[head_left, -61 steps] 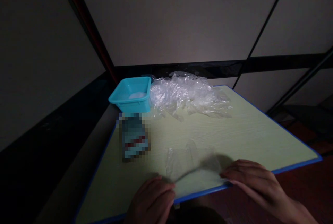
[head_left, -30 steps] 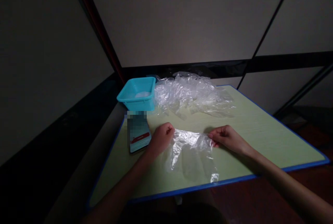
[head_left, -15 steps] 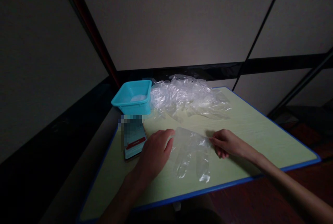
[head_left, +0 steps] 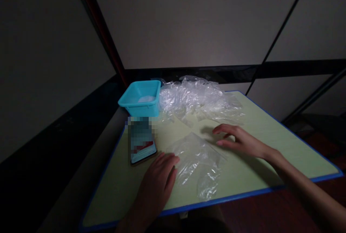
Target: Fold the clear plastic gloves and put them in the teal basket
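Note:
A clear plastic glove (head_left: 198, 161) lies crumpled on the pale green table (head_left: 270, 146), its fingers pointing toward the near edge. My left hand (head_left: 159, 179) rests flat on the table, fingers together and stretched, its fingertips at the glove's left edge. My right hand (head_left: 238, 140) hovers open just right of the glove's cuff, fingers spread and pointing left, holding nothing.
A pile of clear plastic gloves (head_left: 197, 99) lies at the table's far side. A teal plastic tub (head_left: 142, 97) stands at the far left corner. A phone (head_left: 142, 141) lies in front of it. The table has a blue edge, and dark floor lies beyond.
Both hands held the glove's cuff stretched between them a second ago. They have let go; the glove now lies on the table, the left hand flat beside it, the right hand lifted open.

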Tool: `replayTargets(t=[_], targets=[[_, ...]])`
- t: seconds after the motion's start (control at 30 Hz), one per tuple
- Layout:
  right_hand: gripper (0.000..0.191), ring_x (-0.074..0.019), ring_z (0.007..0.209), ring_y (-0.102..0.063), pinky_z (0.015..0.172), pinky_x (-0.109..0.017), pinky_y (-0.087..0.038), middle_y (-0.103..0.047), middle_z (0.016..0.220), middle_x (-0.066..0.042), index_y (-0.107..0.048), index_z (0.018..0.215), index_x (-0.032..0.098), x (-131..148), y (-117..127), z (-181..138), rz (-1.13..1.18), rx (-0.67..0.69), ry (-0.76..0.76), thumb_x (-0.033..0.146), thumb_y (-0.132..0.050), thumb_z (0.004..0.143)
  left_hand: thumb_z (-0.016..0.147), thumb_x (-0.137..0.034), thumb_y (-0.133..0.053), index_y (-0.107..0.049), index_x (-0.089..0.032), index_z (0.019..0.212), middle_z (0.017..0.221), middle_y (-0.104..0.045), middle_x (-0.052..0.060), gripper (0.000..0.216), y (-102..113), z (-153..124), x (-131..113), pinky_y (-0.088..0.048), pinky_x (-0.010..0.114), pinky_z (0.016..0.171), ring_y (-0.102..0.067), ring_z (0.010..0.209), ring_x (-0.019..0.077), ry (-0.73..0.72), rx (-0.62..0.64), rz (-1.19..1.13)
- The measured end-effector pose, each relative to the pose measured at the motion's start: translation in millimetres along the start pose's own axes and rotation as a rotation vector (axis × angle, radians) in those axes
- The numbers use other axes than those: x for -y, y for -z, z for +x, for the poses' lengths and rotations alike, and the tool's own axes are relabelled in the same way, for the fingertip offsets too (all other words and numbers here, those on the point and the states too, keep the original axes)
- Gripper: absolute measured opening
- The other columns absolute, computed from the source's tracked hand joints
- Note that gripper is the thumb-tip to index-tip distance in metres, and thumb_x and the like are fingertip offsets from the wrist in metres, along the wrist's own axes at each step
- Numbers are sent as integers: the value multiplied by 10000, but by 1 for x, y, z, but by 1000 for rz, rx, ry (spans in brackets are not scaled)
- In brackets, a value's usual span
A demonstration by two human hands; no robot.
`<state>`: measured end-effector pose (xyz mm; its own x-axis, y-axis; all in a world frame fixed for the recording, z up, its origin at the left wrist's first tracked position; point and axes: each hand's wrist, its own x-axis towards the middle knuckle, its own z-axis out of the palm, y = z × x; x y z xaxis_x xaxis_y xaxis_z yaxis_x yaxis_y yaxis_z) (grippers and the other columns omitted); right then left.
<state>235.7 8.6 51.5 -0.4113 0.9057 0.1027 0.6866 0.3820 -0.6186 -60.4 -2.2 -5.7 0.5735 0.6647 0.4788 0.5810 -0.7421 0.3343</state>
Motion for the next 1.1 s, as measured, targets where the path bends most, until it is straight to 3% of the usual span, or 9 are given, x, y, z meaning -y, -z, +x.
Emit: replayTargets(t=[0.07, 0.13, 0.23, 0.37, 0.67, 1.1], targets=[[456, -220, 1199, -413, 978, -383, -346, -446, 1326, -93, -519, 1200, 207, -1, -5, 14, -45, 104, 163, 418, -576, 800, 857, -133, -412, -536, -179, 1063, 1041, -638, 66, 245, 1, 0, -1, -411, 455, 958, -579, 997, 198, -22, 7, 18], [602, -244, 1311, -235, 1055, -425, -211, -285, 1438, -79, -452, 1283, 239, -5, -10, 27, -111, 231, 231, 450, -626, 748, 854, -126, -415, -530, -178, 1071, 1044, -635, 66, 251, 3, 0, -1, -402, 468, 966, -571, 1012, 202, -32, 17, 39], [773, -291, 1342, -88, 1069, -472, -101, -142, 1482, -84, -419, 1310, 248, -14, -11, 43, -205, 371, 205, 503, -701, 638, 855, -129, -420, -519, -168, 1091, 1049, -631, 76, 259, 4, 0, -2, -396, 490, 966, -563, 1024, 214, -36, 22, 65], [907, -322, 1338, -52, 1062, -488, -81, -78, 1488, -98, -407, 1316, 255, -27, -4, 54, -252, 477, 152, 532, -755, 526, 858, -144, -421, -518, -166, 1096, 1040, -631, 77, 258, 4, 0, -2, -408, 481, 957, -570, 1006, 216, -30, 19, 76], [920, -321, 1336, -48, 1048, -519, -49, -72, 1491, -73, -362, 1332, 310, -32, -3, 48, -254, 473, 138, 535, -750, 529, 865, -157, -416, -489, -172, 1127, 1071, -619, 80, 273, 3, 0, -1, -387, 473, 975, -561, 1025, 213, -39, 58, 83], [887, -301, 1342, -33, 1058, -509, -54, -79, 1485, -114, -331, 1358, 243, -26, -11, 24, -227, 408, 7, 574, -680, 612, 877, -195, -389, -430, -108, 1202, 1164, -584, 149, 339, 0, 18, 0, -282, 545, 1008, -501, 1135, 247, 22, 146, 199]])
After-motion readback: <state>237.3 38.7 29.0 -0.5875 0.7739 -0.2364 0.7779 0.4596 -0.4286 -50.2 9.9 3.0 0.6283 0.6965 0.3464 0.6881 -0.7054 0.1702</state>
